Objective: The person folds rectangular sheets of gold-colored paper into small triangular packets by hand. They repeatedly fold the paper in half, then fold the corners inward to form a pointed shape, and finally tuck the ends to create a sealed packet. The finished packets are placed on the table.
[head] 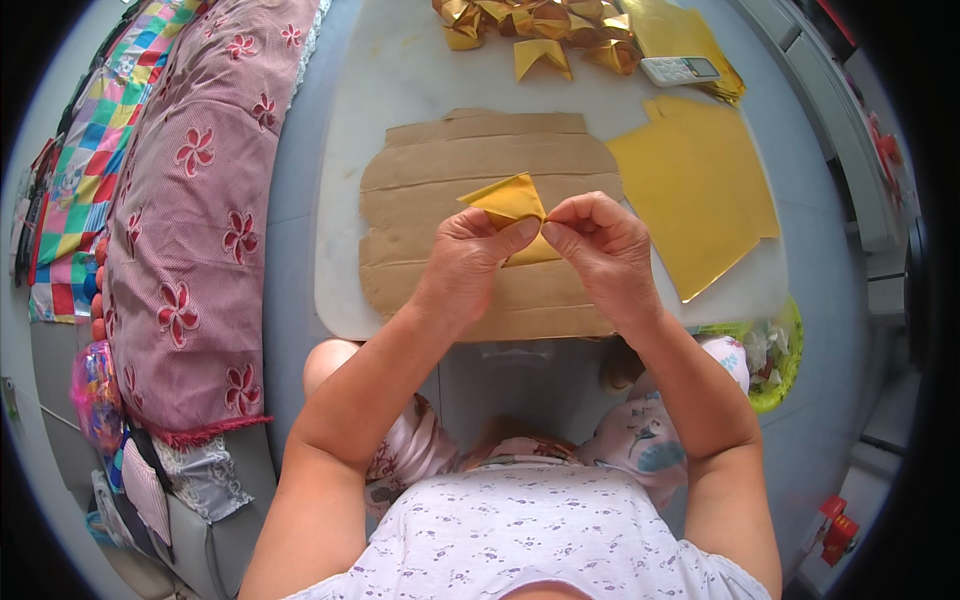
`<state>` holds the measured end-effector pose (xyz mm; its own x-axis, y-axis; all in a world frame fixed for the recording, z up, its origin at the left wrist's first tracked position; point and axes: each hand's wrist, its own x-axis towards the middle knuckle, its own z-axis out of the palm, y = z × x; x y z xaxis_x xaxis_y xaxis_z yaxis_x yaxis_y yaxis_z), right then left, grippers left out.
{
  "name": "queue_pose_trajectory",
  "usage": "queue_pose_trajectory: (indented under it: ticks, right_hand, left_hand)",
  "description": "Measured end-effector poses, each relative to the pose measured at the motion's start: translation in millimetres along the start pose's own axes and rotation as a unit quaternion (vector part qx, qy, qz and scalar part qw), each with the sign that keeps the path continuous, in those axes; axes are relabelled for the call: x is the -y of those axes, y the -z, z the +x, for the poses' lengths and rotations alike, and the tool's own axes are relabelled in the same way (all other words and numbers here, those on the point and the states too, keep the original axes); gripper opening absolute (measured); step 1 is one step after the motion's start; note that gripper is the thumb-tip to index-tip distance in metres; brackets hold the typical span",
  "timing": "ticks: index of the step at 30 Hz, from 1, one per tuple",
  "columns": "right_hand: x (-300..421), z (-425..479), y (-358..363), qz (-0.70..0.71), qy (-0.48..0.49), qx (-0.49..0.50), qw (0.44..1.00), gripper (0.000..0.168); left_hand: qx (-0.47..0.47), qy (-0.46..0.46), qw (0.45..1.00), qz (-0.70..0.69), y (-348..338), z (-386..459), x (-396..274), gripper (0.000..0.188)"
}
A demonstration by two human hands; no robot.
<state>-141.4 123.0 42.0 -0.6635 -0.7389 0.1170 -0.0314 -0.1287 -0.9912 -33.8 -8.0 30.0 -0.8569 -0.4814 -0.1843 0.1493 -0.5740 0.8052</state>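
Observation:
Both my hands hold one piece of folded gold paper [514, 196] above a flattened cardboard sheet [487, 157]. My left hand [480, 244] grips its left side, thumb pressed on the front. At the right edge, the thumb and forefinger of my right hand [600, 240] pinch it. One pointed corner stands up above my left thumb, and another part of the paper shows below the thumbs. My fingers hide the folds in the middle.
Folded gold paper pieces [551, 22] are heaped at the table's far side. Gold sheets [697, 187] lie at the right, with a white mobile phone [681, 70] on a farther stack. A green basket [787, 360] stands right of my knee; a sofa with a flowered cover [195, 225] is left.

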Motion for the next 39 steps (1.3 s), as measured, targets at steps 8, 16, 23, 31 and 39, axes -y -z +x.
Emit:
queue_pose_trajectory:
  ticks: [8, 16, 23, 31, 39]
  right_hand:
    - [1.3, -1.4, 5.5, 0.011, -0.009, 0.022, 1.0, 0.007]
    - [-2.2, 6.8, 24.4, 0.173, -0.107, 0.076, 0.976, 0.014]
    - [-0.1, 6.6, 29.3, 0.339, -0.196, 0.142, 0.909, 0.014]
    - [4.5, 4.0, 21.8, 0.353, -0.22, 0.165, 0.894, 0.01]
    - [-5.0, -0.7, 20.3, 0.291, -0.183, 0.163, 0.925, 0.015]
  left_hand:
    - [0.024, 0.006, 0.998, 0.063, -1.5, -0.6, 1.1, 0.015]
    - [0.105, -0.081, 0.955, 0.265, -5.4, -13.4, -13.5, 0.013]
    - [0.129, 0.002, 0.988, 0.085, 3.4, -9.3, -12.7, 0.01]
    - [0.105, 0.071, 0.992, -0.005, -2.3, -7.5, -9.4, 0.009]
    - [0.168, 0.119, 0.978, -0.036, 9.0, -2.3, -7.9, 0.009]
